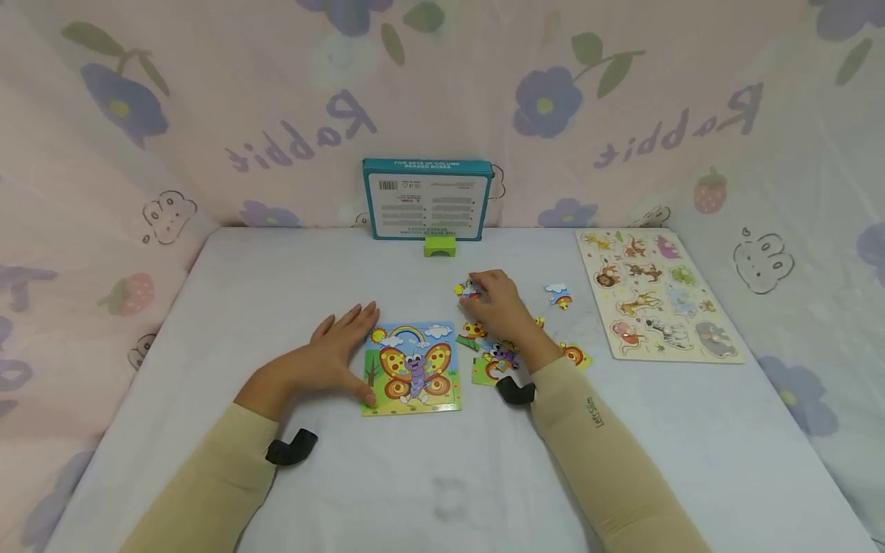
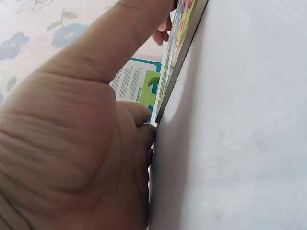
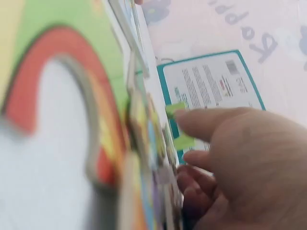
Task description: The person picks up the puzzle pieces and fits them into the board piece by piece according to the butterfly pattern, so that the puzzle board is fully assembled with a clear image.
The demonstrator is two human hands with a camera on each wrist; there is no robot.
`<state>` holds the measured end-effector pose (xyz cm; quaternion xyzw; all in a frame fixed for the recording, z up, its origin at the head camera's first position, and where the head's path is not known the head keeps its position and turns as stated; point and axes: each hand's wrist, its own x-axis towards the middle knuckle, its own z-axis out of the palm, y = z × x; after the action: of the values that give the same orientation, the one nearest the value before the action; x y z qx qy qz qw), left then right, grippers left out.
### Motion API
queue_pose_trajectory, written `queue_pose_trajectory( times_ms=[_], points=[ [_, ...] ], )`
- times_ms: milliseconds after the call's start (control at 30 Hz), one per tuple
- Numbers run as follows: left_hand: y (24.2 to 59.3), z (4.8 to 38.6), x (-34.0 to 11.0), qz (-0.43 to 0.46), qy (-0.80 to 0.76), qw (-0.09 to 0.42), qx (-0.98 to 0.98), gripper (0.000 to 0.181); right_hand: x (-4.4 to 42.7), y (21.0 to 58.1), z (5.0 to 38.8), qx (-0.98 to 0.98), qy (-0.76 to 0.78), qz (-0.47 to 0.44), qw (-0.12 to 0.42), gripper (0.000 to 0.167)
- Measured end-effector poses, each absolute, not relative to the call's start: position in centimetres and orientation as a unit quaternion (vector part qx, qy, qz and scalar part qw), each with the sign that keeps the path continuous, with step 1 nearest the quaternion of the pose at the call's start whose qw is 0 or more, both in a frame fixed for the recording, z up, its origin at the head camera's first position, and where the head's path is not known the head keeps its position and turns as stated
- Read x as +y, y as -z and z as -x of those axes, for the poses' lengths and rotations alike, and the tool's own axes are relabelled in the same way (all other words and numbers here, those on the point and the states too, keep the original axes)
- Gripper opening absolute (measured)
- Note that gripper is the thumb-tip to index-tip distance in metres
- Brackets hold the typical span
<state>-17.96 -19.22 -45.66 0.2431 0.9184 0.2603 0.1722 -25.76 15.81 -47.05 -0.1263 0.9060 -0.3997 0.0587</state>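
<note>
A square butterfly picture board lies flat on the table. My left hand rests at its left edge, fingers spread, the thumb over its lower left corner. In the left wrist view the board's edge shows beyond the thumb. My right hand pinches a small puzzle piece between thumb and forefinger, right of the board's top. Loose butterfly puzzle pieces lie below and under that hand, partly covered by it. Another piece lies to its right. The right wrist view hides the pinched piece.
A board of animal shapes lies at the right. At the back a teal-edged box stands upright against the curtain, behind a small green block. One more piece lies beside the right forearm.
</note>
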Motion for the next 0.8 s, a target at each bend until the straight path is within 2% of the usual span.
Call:
queue_pose_trajectory(
  times_ms=[167,400,600,800],
  points=[
    [45.4,17.6,-18.9,-0.239,-0.228,0.196,0.923,0.164,15.3,46.9,25.3,0.923,0.366,0.108,0.053,0.054],
    [45.7,17.9,-19.1,-0.233,-0.236,0.175,0.927,0.162,15.3,46.3,25.7,0.892,0.443,0.083,0.025,0.046],
    [46.1,18.1,-19.2,-0.228,-0.248,0.167,0.927,0.161,15.2,46.6,25.4,0.866,0.493,0.088,-0.006,0.030],
    [46.2,18.0,-19.2,-0.233,-0.249,0.168,0.925,0.160,14.1,46.2,24.2,0.840,0.529,0.115,-0.027,0.029]
  ],
)
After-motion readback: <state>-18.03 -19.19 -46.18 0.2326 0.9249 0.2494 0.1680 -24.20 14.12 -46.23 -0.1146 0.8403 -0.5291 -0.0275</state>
